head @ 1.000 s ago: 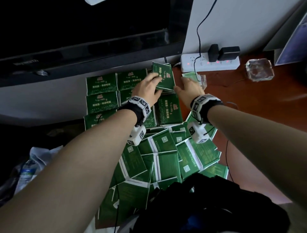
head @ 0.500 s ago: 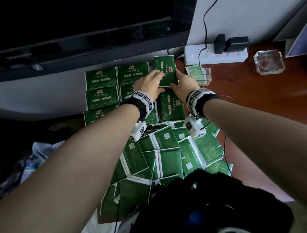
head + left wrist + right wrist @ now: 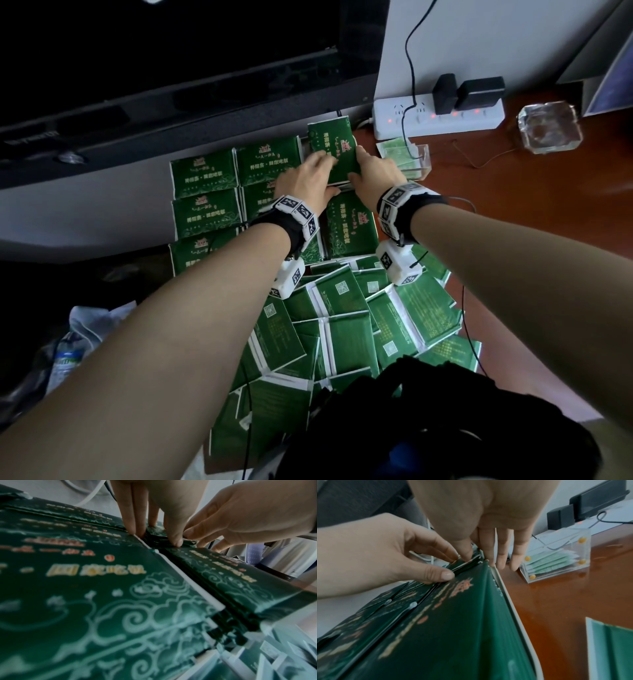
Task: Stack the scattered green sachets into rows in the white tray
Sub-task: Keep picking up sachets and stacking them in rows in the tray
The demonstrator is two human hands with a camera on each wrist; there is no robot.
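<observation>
At the tray's [image 3: 508, 599] far right corner, both hands are pinching a small stack of sachets [image 3: 334, 150], left hand [image 3: 303, 181] and right hand [image 3: 375, 174] on either side; loose sachets [image 3: 346, 329] are lying near the tabletop's front edge.

Two hands, left hand [image 3: 305, 181] and right hand [image 3: 376, 174], mid-frame. Nine sachet stacks [image 3: 205, 178] in tray, three rows by three, centre. Loose sachets [image 3: 346, 335] below, roughly twenty, overlapping, exact count unclear. One power strip [image 3: 438, 116] upper right, two black adapters [image 3: 479, 92] plugged in. One clear box [image 3: 416, 161], one glass ashtray [image 3: 548, 126].
</observation>
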